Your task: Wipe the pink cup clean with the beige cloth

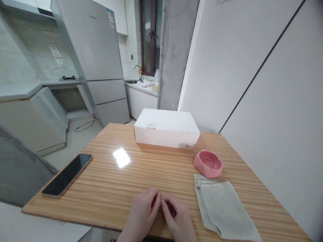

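Observation:
My left hand (143, 210) and my right hand (176, 215) rest side by side on the near edge of the wooden table (113, 188). Their fingertips meet and curl around something small and dark that I cannot make out. A folded grey cloth (223, 208) lies just to the right of my right hand. Beyond the cloth sits a pink bowl (208, 163). A closed white box (166, 128) stands at the far side of the table. A dark phone (67, 174) lies face up near the table's left edge.
A white wall runs along the table's right side. A concrete pillar (175, 53) rises behind the box. A grey fridge (97, 60) and kitchen counters stand at the left, with a sink counter (141, 88) by the window.

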`<state>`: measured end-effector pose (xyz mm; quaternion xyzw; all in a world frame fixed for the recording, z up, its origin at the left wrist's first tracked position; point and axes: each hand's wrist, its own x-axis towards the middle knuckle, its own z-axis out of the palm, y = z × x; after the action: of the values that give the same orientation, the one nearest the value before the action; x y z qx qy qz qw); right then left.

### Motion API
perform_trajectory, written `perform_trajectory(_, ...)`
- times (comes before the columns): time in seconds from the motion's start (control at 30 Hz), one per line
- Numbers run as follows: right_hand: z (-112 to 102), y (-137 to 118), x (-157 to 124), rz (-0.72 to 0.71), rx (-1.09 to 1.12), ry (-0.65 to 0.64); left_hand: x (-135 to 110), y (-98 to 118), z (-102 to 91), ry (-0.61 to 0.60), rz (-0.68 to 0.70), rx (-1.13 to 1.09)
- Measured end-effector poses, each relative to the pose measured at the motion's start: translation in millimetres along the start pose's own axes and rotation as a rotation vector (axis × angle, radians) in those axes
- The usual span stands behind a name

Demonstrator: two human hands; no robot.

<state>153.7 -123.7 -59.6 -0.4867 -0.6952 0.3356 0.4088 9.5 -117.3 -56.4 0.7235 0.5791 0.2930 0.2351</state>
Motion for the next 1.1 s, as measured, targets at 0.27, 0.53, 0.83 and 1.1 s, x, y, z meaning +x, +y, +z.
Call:
perform_trajectory(0.27, -2.2, 0.9, -5.2, -0.027, -0.020, 0.047, 1.7, 2.3, 1.3, 0.000, 0.048, 0.100)
perform_trajectory(0.53, -3.7, -5.2, -7.6, 0.019, -0.008, 0.004, -0.5, 2.6, -3.1, -0.036, 0.021, 0.066)
perform_trajectory(0.83, -2.9, -3.2, -6.1, 0.040, -0.018, -0.015, 0.0, 0.6, -2.0, -0.049, 0.017, 0.048)
perform_trajectory(1.1, -1.4, -0.6, -7.8, 0.055, -0.015, -0.026, -1.8, -0.3, -1.4, -0.032, 0.026, 0.026)
